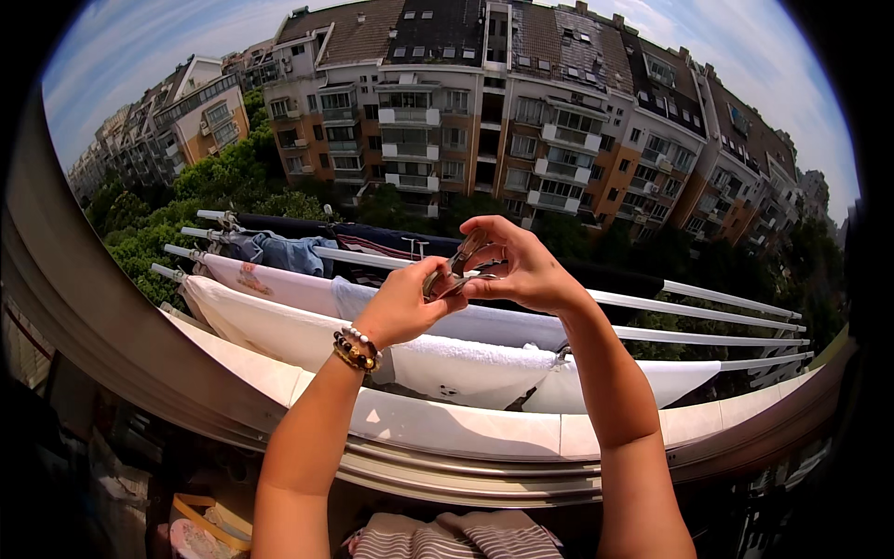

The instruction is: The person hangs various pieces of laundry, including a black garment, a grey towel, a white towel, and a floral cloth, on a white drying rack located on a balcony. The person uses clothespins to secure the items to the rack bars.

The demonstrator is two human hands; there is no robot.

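Observation:
Out over the drying poles, my left hand (408, 300) and my right hand (534, 269) meet around several metal clothes clips (469, 255). The left fingers and thumb pinch the clips from the near left side. From the right, my curled fingers and thumb hold them, with one clip standing up towards the right forefinger. Fingers partly hide the clips, so their exact number cannot be told. Beneath the hands hang a pale blue cloth (489, 323) and a white towel (482, 351). Denim clothing (279, 251) hangs further left.
White drying poles (747, 334) stretch across outside the window. A tiled ledge (475, 426) and metal window track (461, 475) lie between me and the laundry. A window frame (91, 335) rises at left. Below left stands a basket (216, 520). Apartment buildings (454, 126) face me.

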